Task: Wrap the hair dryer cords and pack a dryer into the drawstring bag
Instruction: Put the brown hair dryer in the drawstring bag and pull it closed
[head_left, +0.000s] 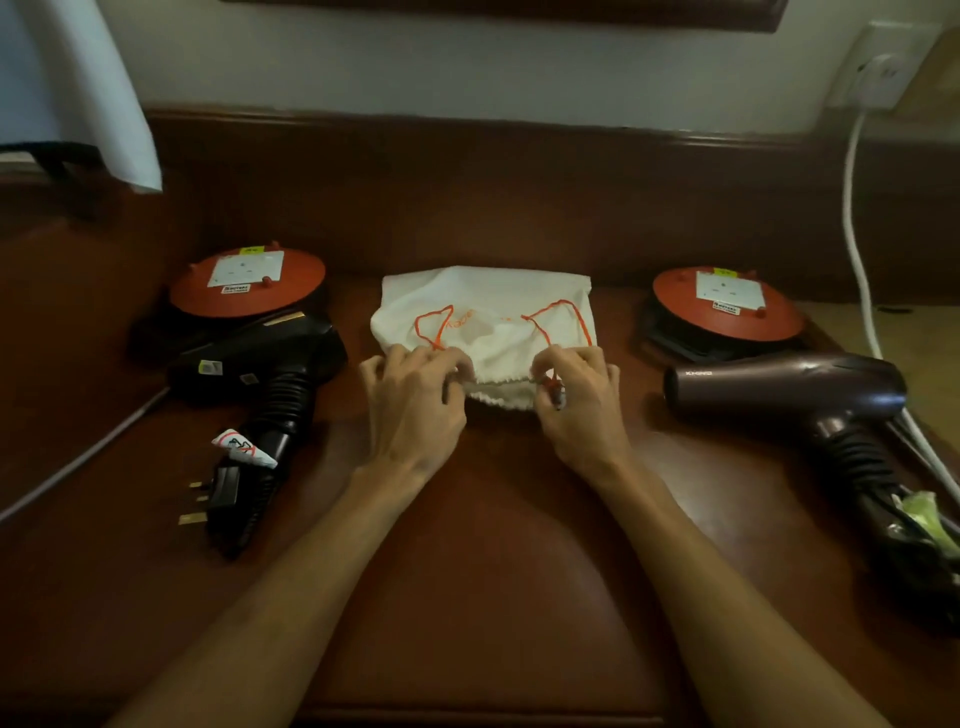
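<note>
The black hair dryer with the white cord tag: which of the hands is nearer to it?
Left. The left hand grips the white drawstring bag's mouth just beside the black hair dryer; the right hand lies farther across.

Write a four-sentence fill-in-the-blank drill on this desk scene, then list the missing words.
1. Both hands, the left hand and the right hand, grip the gathered mouth of the white cloth drawstring bag, whose cord is ____ in colour.
2. The black hair dryer lies to the ____ of the bag.
3. The dark purple hair dryer has its nozzle pointing toward the ____.
4. Behind each dryer sits a round ____ cable reel.

Missing words: orange; left; bag; red
</note>
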